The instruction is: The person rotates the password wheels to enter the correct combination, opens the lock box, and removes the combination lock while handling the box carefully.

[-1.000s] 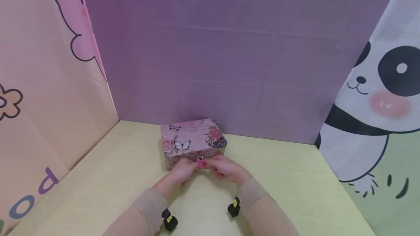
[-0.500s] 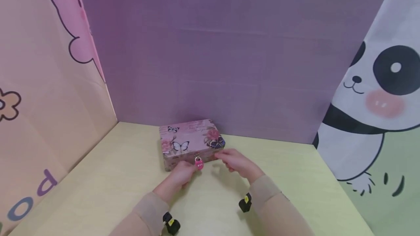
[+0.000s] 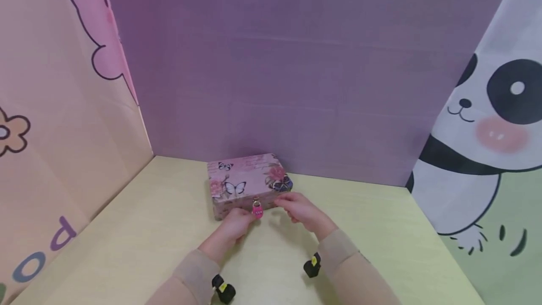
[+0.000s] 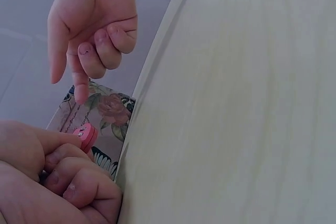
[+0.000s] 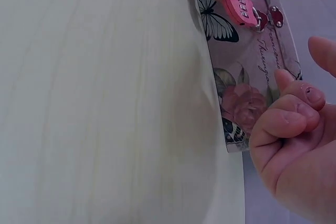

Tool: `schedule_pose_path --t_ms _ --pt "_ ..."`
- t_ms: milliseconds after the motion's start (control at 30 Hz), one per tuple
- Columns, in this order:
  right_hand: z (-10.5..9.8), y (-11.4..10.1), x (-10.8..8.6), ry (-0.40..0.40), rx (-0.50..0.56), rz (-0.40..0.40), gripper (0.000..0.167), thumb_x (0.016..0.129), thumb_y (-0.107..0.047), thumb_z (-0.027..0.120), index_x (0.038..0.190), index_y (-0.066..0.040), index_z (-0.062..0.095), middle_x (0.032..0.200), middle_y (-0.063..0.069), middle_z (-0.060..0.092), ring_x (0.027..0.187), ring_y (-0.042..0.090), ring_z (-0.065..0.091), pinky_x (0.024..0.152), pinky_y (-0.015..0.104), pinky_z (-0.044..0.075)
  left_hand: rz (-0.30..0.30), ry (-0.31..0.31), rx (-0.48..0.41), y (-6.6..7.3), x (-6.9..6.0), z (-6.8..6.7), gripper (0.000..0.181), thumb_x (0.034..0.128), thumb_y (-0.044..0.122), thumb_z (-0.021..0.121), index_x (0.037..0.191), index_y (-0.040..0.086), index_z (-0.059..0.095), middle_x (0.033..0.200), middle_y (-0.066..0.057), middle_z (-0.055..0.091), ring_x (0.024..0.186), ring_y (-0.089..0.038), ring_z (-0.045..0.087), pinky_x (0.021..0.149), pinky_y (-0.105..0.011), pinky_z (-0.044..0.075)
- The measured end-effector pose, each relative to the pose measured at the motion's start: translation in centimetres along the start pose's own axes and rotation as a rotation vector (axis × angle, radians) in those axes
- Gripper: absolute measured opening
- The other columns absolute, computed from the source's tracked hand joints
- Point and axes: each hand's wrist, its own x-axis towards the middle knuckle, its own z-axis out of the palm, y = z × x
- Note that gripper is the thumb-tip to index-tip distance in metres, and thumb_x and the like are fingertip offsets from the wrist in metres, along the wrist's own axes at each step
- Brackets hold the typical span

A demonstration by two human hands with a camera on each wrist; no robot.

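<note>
A pink combination padlock hangs by its shackle from the metal hasp on the front of a floral butterfly box, whose lid is down. My left hand pinches the padlock's left side between thumb and curled fingers. In the right wrist view the padlock's number dials face the camera. My right hand hovers before the box's right front, apart from the padlock and holding nothing. Its thumb and index finger reach out while the other fingers curl loosely.
The box stands on a pale wood-grain table close to a purple back cloth. Printed cloths with a panda and a flower flank the table. A small black camera sits under the right wrist.
My right hand has let go of the padlock and moved right, then drifted slightly back left. My left hand has kept its pinch on the padlock, whose dials now show toward me.
</note>
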Motion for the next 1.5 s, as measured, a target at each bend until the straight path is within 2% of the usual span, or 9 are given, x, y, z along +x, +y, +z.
schedule_pose_path --t_ms 267,367,500,733,867,1033,1133,1267,1500 --pt "1.5 0.6 0.3 0.011 0.065 -0.022 0.036 0.101 -0.021 0.062 0.127 0.003 0.060 0.098 0.010 0.059 0.057 0.009 0.036 0.051 0.022 0.032 0.015 -0.015 -0.040 -0.2 0.2 -0.1 0.023 0.0978 0.014 0.061 0.088 -0.005 0.067 0.054 0.008 0.035 0.040 -0.006 0.028 0.038 -0.022 0.024" --pt "2.3 0.8 0.4 0.002 0.116 -0.009 0.037 0.101 -0.021 0.061 0.128 0.005 0.059 0.084 0.004 0.054 0.056 0.008 0.035 0.051 0.022 0.032 0.014 -0.019 -0.052 -0.4 0.3 -0.1 0.023 0.0976 0.016 0.062 0.090 -0.004 0.069 0.054 0.008 0.035 0.040 -0.006 0.028 0.039 -0.022 0.024" --pt "3.2 1.0 0.4 -0.014 0.197 0.015 0.036 0.102 -0.022 0.060 0.125 0.004 0.058 0.070 -0.003 0.041 0.055 0.009 0.034 0.051 0.023 0.032 0.022 -0.031 -0.074 -0.5 0.4 -0.2 0.024 0.0974 0.017 0.064 0.085 -0.003 0.067 0.053 0.009 0.035 0.040 -0.006 0.028 0.039 -0.022 0.024" --pt "4.3 1.2 0.7 -0.054 0.271 0.021 0.027 0.102 -0.017 0.059 0.118 0.005 0.062 0.078 0.000 0.048 0.057 0.009 0.036 0.053 0.023 0.035 0.009 -0.045 -0.103 -0.7 0.6 -0.1 0.031 0.0970 0.021 0.067 0.071 0.008 0.057 0.053 0.008 0.034 0.041 -0.007 0.028 0.040 -0.023 0.023" --pt "4.5 1.2 0.7 -0.068 0.265 0.011 0.024 0.101 -0.013 0.060 0.115 0.005 0.064 0.083 0.002 0.052 0.058 0.009 0.037 0.055 0.024 0.037 0.023 -0.051 -0.109 -0.6 0.6 -0.1 0.029 0.0967 0.021 0.068 0.073 0.006 0.061 0.053 0.009 0.035 0.041 -0.007 0.029 0.041 -0.023 0.024" --pt "4.6 1.2 0.6 -0.075 0.251 0.011 0.022 0.099 -0.012 0.062 0.112 0.005 0.067 0.090 0.004 0.058 0.060 0.009 0.040 0.058 0.024 0.040 0.034 -0.054 -0.101 -0.5 0.4 -0.3 0.024 0.0987 0.017 0.064 0.090 -0.004 0.070 0.053 0.008 0.035 0.042 -0.007 0.030 0.043 -0.023 0.025" --pt "4.7 1.3 0.5 -0.085 0.252 0.015 0.022 0.099 -0.011 0.062 0.113 0.005 0.066 0.094 0.006 0.060 0.064 0.010 0.042 0.061 0.024 0.043 0.024 -0.052 -0.092 -0.6 0.2 -0.3 0.024 0.0998 0.016 0.061 0.093 -0.005 0.070 0.054 0.007 0.036 0.043 -0.008 0.030 0.043 -0.023 0.025" --pt "4.8 1.3 0.4 -0.110 0.248 0.016 0.021 0.099 -0.009 0.062 0.113 0.006 0.066 0.094 0.006 0.061 0.064 0.010 0.042 0.061 0.025 0.043 0.019 -0.052 -0.085 -0.8 0.2 -0.4 0.022 0.1000 0.015 0.060 0.090 -0.003 0.068 0.055 0.007 0.037 0.043 -0.007 0.031 0.042 -0.023 0.026" --pt "4.7 1.2 0.5 -0.109 0.246 0.035 0.020 0.099 -0.007 0.060 0.113 0.005 0.067 0.092 0.005 0.061 0.063 0.011 0.041 0.061 0.025 0.043 0.029 -0.069 -0.104 -0.8 0.4 -0.4 0.022 0.1004 0.015 0.059 0.087 -0.001 0.067 0.055 0.007 0.036 0.043 -0.008 0.031 0.042 -0.024 0.026"
